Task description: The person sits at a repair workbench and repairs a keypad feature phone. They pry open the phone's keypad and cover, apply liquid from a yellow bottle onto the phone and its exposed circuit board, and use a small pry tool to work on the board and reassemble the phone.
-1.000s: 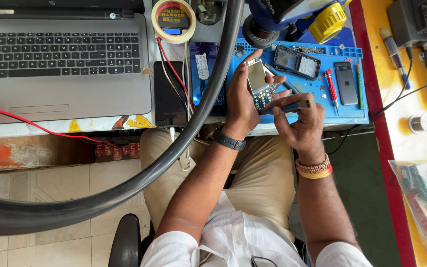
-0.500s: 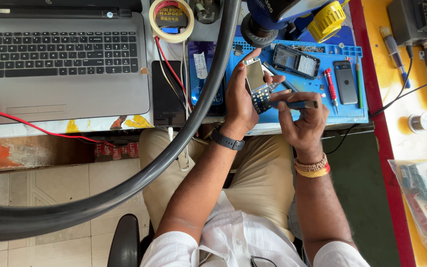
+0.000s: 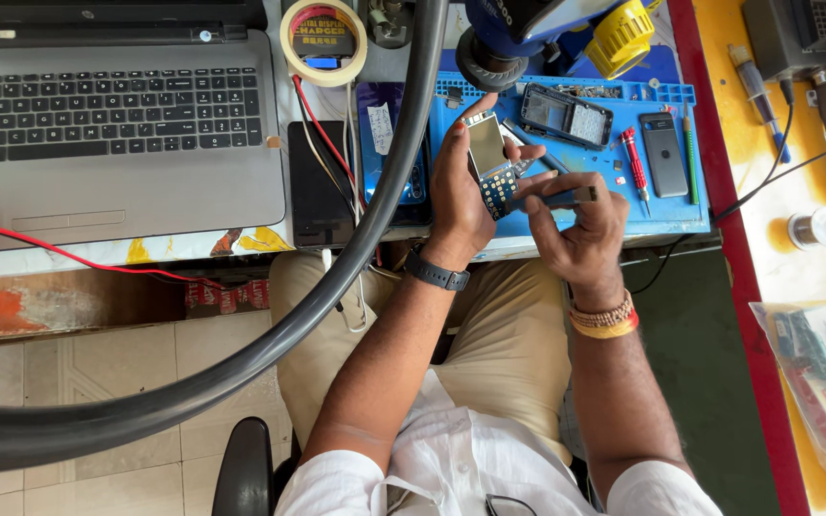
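Note:
My left hand (image 3: pixel 459 196) grips a small keypad phone (image 3: pixel 489 161) with a bare screen and exposed keypad, held upright above the blue work mat (image 3: pixel 681 215). My right hand (image 3: pixel 580 229) pinches a dark slim tool (image 3: pixel 556 199) whose tip rests against the phone's lower keypad edge. A dark band is on the left wrist and beaded and yellow bands on the right. An opened phone back shell (image 3: pixel 566 115) lies on the mat just beyond the hands.
A grey laptop (image 3: pixel 112 124) fills the left of the bench. A tape roll (image 3: pixel 323 43), a black phone (image 3: pixel 315 182), a red screwdriver (image 3: pixel 635 170), a dark phone (image 3: pixel 665 155) and red wires lie nearby. A thick black curved tube (image 3: pixel 270 334) crosses the view.
Both hands with the phone and tool have shifted slightly; the tool stays at the phone's lower edge. Little else differs.

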Available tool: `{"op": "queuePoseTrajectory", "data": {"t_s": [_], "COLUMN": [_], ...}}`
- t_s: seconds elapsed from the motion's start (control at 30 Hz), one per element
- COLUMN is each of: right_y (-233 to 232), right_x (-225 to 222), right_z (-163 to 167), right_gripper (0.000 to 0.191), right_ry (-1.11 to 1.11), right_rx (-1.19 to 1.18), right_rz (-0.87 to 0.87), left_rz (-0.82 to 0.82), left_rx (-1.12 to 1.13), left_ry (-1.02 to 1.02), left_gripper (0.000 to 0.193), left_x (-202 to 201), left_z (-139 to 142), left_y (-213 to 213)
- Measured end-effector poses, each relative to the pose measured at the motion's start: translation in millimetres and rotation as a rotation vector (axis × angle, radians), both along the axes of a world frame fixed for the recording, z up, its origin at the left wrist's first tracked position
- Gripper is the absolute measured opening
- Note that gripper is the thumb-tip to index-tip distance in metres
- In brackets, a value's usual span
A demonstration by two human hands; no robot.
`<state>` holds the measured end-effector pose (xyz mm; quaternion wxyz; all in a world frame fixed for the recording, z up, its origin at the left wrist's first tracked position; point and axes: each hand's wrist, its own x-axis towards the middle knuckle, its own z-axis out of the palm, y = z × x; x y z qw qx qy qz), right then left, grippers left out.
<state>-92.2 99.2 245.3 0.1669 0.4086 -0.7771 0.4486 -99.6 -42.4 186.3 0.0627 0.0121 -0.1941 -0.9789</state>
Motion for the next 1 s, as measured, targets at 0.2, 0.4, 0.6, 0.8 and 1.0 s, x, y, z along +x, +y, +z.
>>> {"op": "queuePoseTrajectory", "data": {"t_s": [0.2,0.4,0.6,0.8,1.0], "right_y": [2.5,12.4,6.7,4.4,4.1], "right_x": [1.7,-0.6,-3.2,-1.4,-3.0], "right_z": [-2.9,-4.2,-7.8,-1.2,2.2], "right_gripper": [0.021,0.019,0.018,0.018,0.019], "right_ry": [-0.073,-0.099,-0.048,-0.097,0.033], "right_rx": [-0.031,-0.054,-0.095,-0.059,0.010], "right_rz": [-0.054,-0.066,-0.081,-0.029,-0.118], "left_rz": [0.082,0.028,0.075,0.098,0.012], "left_rx": [-0.049,0.012,-0.082,-0.096,0.002], "left_ry": [0.067,0.010,0.070,0.100,0.008], "left_gripper": [0.063,0.063,0.064,0.064,0.063], "left_x": [-2.0,0.2,0.9,-1.6,-1.6], "left_z": [-2.7,1.9,1.5,0.4,0.4], "left_y": [2.4,1.0,2.3,2.7,2.0]}}
